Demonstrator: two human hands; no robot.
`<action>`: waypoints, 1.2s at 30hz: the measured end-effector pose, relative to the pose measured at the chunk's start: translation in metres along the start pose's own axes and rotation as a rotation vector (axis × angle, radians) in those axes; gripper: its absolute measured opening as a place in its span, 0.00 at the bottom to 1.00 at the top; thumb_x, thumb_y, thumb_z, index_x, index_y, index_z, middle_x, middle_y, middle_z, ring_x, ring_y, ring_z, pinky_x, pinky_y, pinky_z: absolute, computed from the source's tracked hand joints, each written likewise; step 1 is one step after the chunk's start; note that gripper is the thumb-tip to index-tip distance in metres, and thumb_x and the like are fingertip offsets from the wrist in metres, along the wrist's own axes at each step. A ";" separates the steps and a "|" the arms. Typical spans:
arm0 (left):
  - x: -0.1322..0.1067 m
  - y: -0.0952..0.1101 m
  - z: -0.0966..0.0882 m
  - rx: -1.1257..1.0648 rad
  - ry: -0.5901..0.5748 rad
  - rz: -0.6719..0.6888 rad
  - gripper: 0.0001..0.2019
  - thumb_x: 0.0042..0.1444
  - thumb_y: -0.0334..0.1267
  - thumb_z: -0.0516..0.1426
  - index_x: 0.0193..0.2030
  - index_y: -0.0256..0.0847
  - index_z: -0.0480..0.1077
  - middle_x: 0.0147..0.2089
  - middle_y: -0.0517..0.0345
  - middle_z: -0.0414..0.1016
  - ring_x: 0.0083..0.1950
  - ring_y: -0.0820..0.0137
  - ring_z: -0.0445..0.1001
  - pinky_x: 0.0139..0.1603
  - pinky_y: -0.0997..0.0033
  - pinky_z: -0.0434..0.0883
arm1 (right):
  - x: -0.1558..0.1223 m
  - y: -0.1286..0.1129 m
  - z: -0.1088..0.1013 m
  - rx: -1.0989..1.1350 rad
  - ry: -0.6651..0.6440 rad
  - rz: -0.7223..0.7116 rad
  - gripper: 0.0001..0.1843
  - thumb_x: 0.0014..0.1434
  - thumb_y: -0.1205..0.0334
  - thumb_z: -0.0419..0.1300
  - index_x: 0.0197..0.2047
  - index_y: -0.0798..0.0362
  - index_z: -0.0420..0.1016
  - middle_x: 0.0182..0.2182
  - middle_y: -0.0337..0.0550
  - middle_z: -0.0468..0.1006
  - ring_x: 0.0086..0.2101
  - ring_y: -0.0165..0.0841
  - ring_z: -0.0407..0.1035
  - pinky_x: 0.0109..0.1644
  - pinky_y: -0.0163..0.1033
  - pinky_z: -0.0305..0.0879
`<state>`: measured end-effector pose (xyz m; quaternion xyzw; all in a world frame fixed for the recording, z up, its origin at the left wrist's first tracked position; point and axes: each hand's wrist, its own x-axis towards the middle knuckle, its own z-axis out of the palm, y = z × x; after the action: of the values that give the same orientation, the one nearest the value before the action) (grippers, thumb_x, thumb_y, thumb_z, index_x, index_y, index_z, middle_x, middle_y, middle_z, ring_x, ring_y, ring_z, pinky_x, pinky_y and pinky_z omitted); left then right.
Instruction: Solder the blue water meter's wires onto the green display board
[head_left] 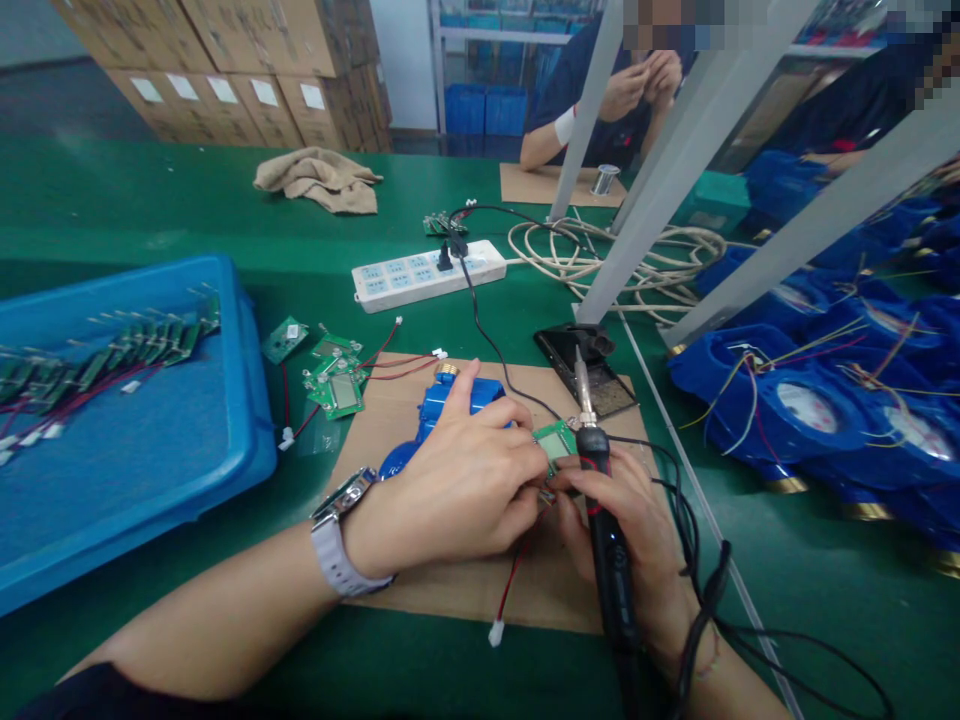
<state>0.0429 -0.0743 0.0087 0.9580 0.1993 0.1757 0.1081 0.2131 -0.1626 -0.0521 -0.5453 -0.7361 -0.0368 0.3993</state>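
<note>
Right hand (651, 515) holds a soldering iron (609, 555), tip toward twelve o'clock. Left hand (465, 470) partly covers a blue meter (433, 408), grip unclear. Blue tray (251, 430) at nine o'clock.

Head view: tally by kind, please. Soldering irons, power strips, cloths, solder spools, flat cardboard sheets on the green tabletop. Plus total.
Soldering iron, in the right hand: 1
Power strip: 1
Cloth: 1
Solder spool: 1
Cardboard sheets: 2, the near sheet under the hands and the far sheet under the spool
Total: 6
</note>
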 end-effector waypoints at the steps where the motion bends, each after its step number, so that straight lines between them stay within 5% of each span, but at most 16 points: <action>1: 0.000 0.000 0.000 0.000 -0.003 0.005 0.06 0.57 0.35 0.55 0.30 0.41 0.71 0.36 0.59 0.77 0.49 0.66 0.70 0.69 0.36 0.34 | 0.001 0.000 0.000 -0.017 -0.023 0.010 0.08 0.57 0.69 0.54 0.39 0.47 0.68 0.35 0.39 0.77 0.39 0.35 0.73 0.54 0.49 0.64; 14: -0.002 0.000 0.000 -0.022 -0.001 0.023 0.06 0.55 0.33 0.56 0.28 0.41 0.71 0.30 0.63 0.76 0.48 0.67 0.69 0.69 0.39 0.26 | 0.001 0.000 -0.003 0.062 -0.006 -0.004 0.10 0.57 0.71 0.56 0.41 0.48 0.69 0.37 0.39 0.78 0.40 0.34 0.74 0.56 0.49 0.63; 36: -0.002 -0.001 -0.001 -0.015 0.018 0.006 0.08 0.57 0.34 0.54 0.30 0.40 0.72 0.33 0.57 0.78 0.47 0.66 0.71 0.69 0.38 0.36 | -0.003 0.005 -0.001 0.125 0.025 -0.080 0.19 0.55 0.76 0.58 0.47 0.47 0.63 0.37 0.41 0.79 0.40 0.36 0.74 0.50 0.54 0.67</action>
<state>0.0408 -0.0740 0.0088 0.9561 0.1961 0.1860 0.1131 0.2181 -0.1635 -0.0546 -0.4888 -0.7532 -0.0133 0.4400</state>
